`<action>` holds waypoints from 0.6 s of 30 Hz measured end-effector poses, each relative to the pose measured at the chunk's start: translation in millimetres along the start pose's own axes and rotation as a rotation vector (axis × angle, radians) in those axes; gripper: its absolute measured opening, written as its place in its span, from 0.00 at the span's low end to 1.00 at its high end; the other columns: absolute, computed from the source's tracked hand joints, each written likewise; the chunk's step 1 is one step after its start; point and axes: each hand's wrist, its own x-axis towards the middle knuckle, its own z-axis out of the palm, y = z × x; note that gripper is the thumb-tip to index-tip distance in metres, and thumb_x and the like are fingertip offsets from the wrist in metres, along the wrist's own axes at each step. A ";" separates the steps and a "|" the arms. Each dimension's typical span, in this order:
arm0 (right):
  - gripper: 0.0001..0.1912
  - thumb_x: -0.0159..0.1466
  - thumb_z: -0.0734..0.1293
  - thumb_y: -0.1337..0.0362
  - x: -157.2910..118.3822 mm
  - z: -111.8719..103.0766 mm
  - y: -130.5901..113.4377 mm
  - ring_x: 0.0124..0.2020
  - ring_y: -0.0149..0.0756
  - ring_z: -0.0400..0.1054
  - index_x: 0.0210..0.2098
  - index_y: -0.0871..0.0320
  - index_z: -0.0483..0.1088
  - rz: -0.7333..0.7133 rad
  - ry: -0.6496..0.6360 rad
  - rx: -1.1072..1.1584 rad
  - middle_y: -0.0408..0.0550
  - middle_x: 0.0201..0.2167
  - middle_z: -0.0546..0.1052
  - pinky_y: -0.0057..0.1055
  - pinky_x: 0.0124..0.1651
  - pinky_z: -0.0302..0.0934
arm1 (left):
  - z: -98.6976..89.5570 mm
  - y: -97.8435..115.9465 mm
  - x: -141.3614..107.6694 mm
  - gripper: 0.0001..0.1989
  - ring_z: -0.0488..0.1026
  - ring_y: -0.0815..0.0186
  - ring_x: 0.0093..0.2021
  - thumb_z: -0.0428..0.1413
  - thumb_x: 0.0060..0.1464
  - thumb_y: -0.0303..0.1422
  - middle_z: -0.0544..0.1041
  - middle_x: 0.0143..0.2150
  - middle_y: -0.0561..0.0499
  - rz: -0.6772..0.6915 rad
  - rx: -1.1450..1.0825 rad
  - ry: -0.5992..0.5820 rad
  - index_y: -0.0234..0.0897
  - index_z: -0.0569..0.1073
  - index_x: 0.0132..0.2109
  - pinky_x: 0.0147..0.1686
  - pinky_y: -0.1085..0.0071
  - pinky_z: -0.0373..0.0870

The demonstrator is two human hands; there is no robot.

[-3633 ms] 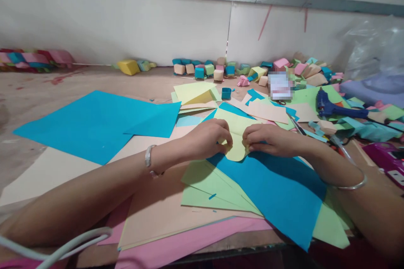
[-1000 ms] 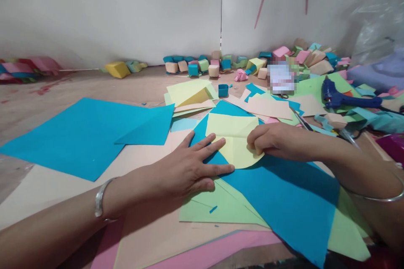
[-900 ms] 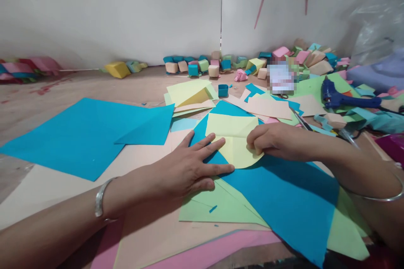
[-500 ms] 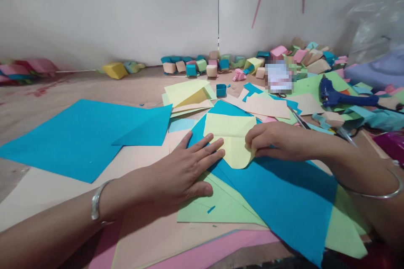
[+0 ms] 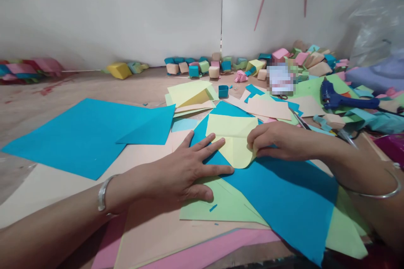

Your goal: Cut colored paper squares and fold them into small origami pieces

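Note:
A creased pale-yellow piece of paper (image 5: 235, 126) with a rounded lower edge lies on a large blue paper sheet (image 5: 293, 201). My left hand (image 5: 186, 170) is spread flat, palm down, its fingertips over the yellow paper's left edge and the blue sheet. The thumb rests on a light green sheet (image 5: 227, 208). At the yellow paper's right edge, my right hand (image 5: 271, 139) is closed, thumb and fingers pinching that edge. The inside of its grip is hidden.
Another blue sheet (image 5: 85, 134) lies at the left over peach paper. Behind are yellow papers (image 5: 189, 91), a row of small paper boxes (image 5: 194, 70) and a blue glue gun (image 5: 341, 97). Scissors (image 5: 298, 118) lie near my right wrist. A white wall (image 5: 126, 25) closes off the back.
My left hand's fingers have spread, one now reaching below the yellow paper onto the blue sheet. My right hand stays at the paper's right edge. The whole view has shifted slightly.

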 end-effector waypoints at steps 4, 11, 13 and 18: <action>0.10 0.68 0.62 0.65 0.0 0.8 2.0 0.39 0.35 0.69 0.34 0.58 0.74 0.004 0.014 0.009 0.48 0.37 0.76 0.30 0.41 0.58 | 2.0 4.5 -0.2 0.33 0.41 0.35 0.71 0.48 0.60 0.57 0.42 0.74 0.42 -0.037 0.017 0.009 0.58 0.53 0.69 0.61 0.31 0.36; 0.13 0.70 0.58 0.63 5.5 7.2 3.4 0.34 0.35 0.63 0.32 0.59 0.69 0.062 0.062 -0.003 0.47 0.31 0.71 0.30 0.38 0.55 | 3.9 4.6 2.7 0.42 0.42 0.39 0.71 0.50 0.57 0.58 0.47 0.73 0.38 -0.051 0.025 0.046 0.47 0.50 0.71 0.64 0.36 0.38; 0.14 0.70 0.58 0.61 8.6 11.3 3.6 0.33 0.34 0.62 0.31 0.59 0.67 0.097 0.094 -0.013 0.47 0.31 0.70 0.29 0.36 0.54 | 8.1 5.2 5.3 0.41 0.40 0.36 0.71 0.49 0.56 0.60 0.47 0.73 0.37 -0.028 0.037 0.079 0.45 0.54 0.70 0.62 0.33 0.37; 0.16 0.70 0.59 0.60 15.1 21.0 7.0 0.34 0.35 0.64 0.27 0.59 0.66 0.137 0.178 -0.073 0.48 0.30 0.70 0.30 0.36 0.55 | 19.6 17.6 10.5 0.40 0.44 0.41 0.71 0.47 0.58 0.58 0.51 0.72 0.37 0.037 0.092 0.188 0.37 0.58 0.68 0.66 0.39 0.40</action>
